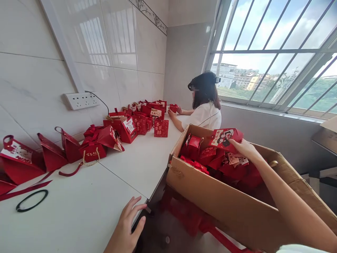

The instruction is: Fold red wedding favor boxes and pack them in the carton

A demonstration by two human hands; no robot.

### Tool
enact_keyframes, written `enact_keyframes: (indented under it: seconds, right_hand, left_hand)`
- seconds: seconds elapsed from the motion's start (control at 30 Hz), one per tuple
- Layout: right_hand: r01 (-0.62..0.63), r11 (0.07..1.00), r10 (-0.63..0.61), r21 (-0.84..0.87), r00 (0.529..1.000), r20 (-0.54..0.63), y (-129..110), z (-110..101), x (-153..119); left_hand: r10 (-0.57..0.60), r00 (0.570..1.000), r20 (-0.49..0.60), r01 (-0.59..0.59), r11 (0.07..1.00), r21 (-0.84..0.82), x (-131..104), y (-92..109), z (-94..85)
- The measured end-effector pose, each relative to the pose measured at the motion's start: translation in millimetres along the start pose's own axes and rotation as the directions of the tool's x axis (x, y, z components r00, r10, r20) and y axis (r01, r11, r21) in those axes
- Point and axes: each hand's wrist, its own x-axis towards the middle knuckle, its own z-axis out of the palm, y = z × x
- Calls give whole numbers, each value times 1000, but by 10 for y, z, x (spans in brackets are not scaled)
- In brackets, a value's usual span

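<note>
My right hand (pixel 243 147) reaches over a big open cardboard box (pixel 210 196) and grips a small red gift box (pixel 223 137) with a picture label, held above the pile of red gift boxes (pixel 207 158) inside. My left hand (pixel 127 225) rests flat with spread fingers on the front edge of the white counter (pixel 86 211) and holds nothing.
Many red gift boxes (pixel 131 126) and red ribbons (pixel 26 189) line the counter along the tiled wall. A black loop (pixel 31 201) lies near the front left. Another person (pixel 204 105) sits at the far end handling a red box. A red stool (pixel 189 218) supports the cardboard box.
</note>
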Motion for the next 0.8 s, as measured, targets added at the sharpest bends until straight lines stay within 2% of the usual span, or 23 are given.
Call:
enact_keyframes:
  seconds: [0.1,0.2,0.33,0.47,0.67,0.8]
  right_hand:
    - [-107,988,121,-108,983,137,-69,224,198]
    - [-154,972,192,-180,958,214,-227,524,323]
    - [-141,966,194,-217,950,244,-437,836,427]
    - [-133,959,196,-249,948,250,-540,1021,525]
    - [-138,935,234,-328,933,274,-419,1252,629]
    - [-80,914,220,-398,921,321,-273,1376,583]
  left_hand:
    - [35,998,-45,-33,998,59,-1,-71,100]
    - [36,990,-139,-26,997,75,12,-77,135]
    - [28,976,-218,-16,998,56,1,-76,118]
    - [63,969,-237,-47,996,72,-16,-60,117]
    - [129,951,-280,-99,988,119,-10,-62,133]
    - [190,930,-314,-145,976,161,2,-48,133]
